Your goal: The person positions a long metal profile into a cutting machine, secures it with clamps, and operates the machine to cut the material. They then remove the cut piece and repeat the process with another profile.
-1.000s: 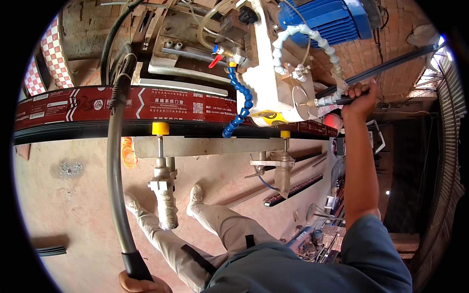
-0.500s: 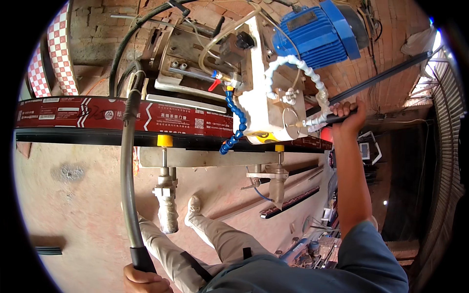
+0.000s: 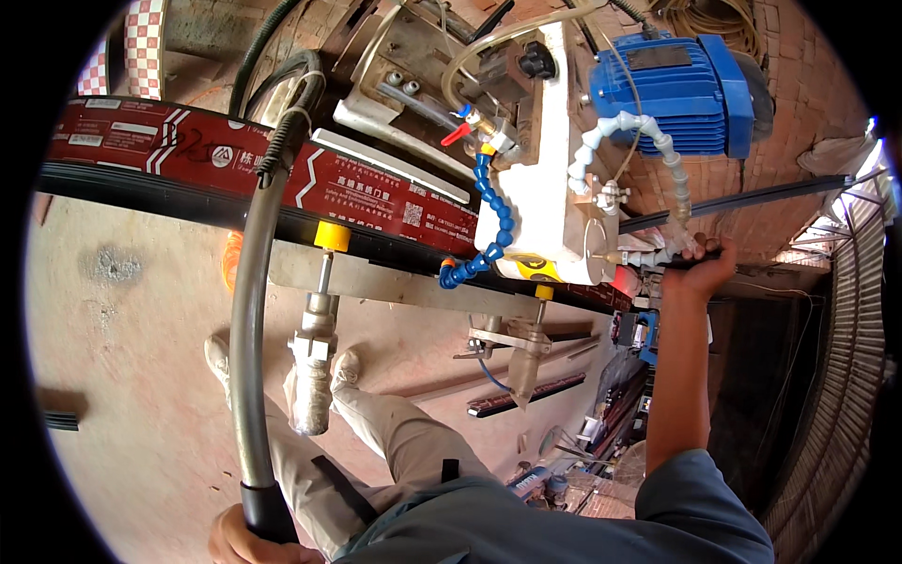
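Near the lower edge my left hand [image 3: 252, 538] is closed around the black grip [image 3: 267, 510] of a long curved metal lever [image 3: 252, 348]. Out to the right, my right hand [image 3: 697, 271] wraps a dark handle [image 3: 711, 257] beside the white machine head [image 3: 537, 193]. A long profile in dark red printed film [image 3: 352, 186] lies across the machine, under the head. Two clamp cylinders with yellow tips, a left one [image 3: 315, 362] and a right one [image 3: 531, 352], stand against its near side. A blue segmented coolant hose [image 3: 495, 211] curls down in front of the head.
A blue motor [image 3: 672, 99] sits behind the head, near a white segmented hose [image 3: 625, 122]. A dark bar [image 3: 752, 200] reaches out to the right. More profiles [image 3: 526, 395] lie on the floor beyond my legs. A red-and-white checked panel [image 3: 144, 47] stands at the far left.
The whole view has shifted and tilted, so the machine head and motor appear further right. Both hands keep their hold on the same handles.
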Tool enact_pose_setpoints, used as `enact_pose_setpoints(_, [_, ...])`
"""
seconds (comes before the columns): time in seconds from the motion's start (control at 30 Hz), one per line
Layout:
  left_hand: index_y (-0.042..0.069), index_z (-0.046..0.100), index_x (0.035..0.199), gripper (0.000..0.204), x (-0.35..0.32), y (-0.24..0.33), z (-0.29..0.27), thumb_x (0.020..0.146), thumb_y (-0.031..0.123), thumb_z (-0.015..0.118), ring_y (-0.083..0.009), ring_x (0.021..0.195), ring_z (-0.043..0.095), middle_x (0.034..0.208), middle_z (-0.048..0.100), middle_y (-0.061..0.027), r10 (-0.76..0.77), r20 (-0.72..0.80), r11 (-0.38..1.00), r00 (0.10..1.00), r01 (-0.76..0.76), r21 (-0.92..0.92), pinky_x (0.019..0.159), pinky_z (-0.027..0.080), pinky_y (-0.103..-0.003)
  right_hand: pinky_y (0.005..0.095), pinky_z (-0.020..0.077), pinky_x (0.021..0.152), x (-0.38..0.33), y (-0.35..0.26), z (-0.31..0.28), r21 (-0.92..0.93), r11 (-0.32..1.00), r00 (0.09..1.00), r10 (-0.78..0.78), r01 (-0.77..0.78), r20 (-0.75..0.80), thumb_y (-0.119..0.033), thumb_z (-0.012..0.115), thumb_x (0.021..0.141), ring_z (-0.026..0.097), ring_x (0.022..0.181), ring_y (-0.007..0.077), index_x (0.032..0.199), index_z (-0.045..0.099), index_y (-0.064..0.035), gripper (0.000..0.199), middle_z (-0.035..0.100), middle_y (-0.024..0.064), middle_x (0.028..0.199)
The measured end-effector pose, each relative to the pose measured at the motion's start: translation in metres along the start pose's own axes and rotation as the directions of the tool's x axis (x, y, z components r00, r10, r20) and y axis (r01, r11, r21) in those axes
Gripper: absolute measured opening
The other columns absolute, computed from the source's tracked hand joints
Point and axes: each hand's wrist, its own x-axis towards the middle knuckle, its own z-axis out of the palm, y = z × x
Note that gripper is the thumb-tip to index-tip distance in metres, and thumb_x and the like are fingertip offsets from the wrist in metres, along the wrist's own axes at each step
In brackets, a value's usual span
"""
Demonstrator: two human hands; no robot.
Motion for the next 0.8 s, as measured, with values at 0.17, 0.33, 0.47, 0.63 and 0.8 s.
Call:
enact_pose_setpoints(0.17, [0.012, 0.050, 0.059, 0.018, 0.000, 0.005, -0.003, 0.065, 0.006, 0.065, -0.0132, 0.050, 0.053, 0.054, 0.049, 0.0028, -0.033, 0.048, 0.999, 0.998, 0.033, 0.005, 0.054, 0.037, -0.028, 0.0345, 0.0351, 0.053, -0.003, -0.002, 0.009, -0.008, 1.000, 0.999, -0.010, 0.010, -0.041, -0.032, 0.051, 0.089, 0.032, 0.048, 0.0157, 0.064, 0.031, -0.0148, 0.036, 0.033, 0.0003, 0.053])
enact_pose_setpoints(0.33, [0.011, 0.051, 0.060, 0.018, 0.003, 0.011, -0.004, 0.063, 0.003, 0.067, -0.0148, 0.054, 0.054, 0.057, 0.053, 0.0018, -0.094, 0.075, 0.996, 0.993, 0.093, 0.016, 0.055, 0.040, -0.028, 0.0352, 0.0344, 0.053, -0.010, -0.003, 0.025, -0.009, 0.999, 0.987, -0.047, 0.046, -0.156, -0.039, 0.050, 0.089, 0.033, 0.048, 0.0174, 0.063, 0.031, -0.0150, 0.041, 0.032, 0.0013, 0.052])
enact_pose_setpoints(0.47, [0.011, 0.051, 0.060, 0.018, 0.002, 0.015, 0.002, 0.063, 0.003, 0.066, -0.0145, 0.053, 0.054, 0.057, 0.052, 0.0023, -0.106, 0.019, 0.994, 0.994, 0.106, 0.038, 0.056, 0.041, -0.029, 0.0354, 0.0343, 0.052, -0.004, 0.001, 0.022, 0.002, 0.998, 0.984, -0.065, 0.066, -0.166, -0.046, 0.051, 0.091, 0.033, 0.048, 0.0173, 0.062, 0.032, -0.0149, 0.047, 0.033, 0.0016, 0.052])
enact_pose_setpoints(0.63, [0.013, 0.048, 0.057, 0.021, 0.005, 0.017, 0.002, 0.066, 0.006, 0.066, -0.0141, 0.052, 0.055, 0.055, 0.052, 0.0016, -0.113, -0.007, 0.993, 0.994, 0.113, 0.044, 0.057, 0.041, -0.030, 0.0344, 0.0350, 0.051, 0.004, 0.009, 0.016, -0.004, 0.993, 0.987, -0.114, 0.114, -0.112, -0.051, 0.051, 0.093, 0.034, 0.046, 0.0161, 0.063, 0.033, -0.0152, 0.050, 0.035, 0.0012, 0.051])
enact_pose_setpoints(0.8, [0.014, 0.047, 0.056, 0.024, 0.008, 0.015, -0.001, 0.068, 0.007, 0.066, -0.0142, 0.051, 0.055, 0.055, 0.052, 0.0009, -0.106, 0.001, 0.994, 0.994, 0.106, 0.041, 0.058, 0.042, -0.030, 0.0345, 0.0362, 0.050, 0.008, 0.012, 0.008, -0.034, 0.992, 0.988, -0.122, 0.120, -0.096, -0.050, 0.049, 0.095, 0.036, 0.047, 0.0149, 0.064, 0.032, -0.0158, 0.049, 0.036, 0.0006, 0.053])
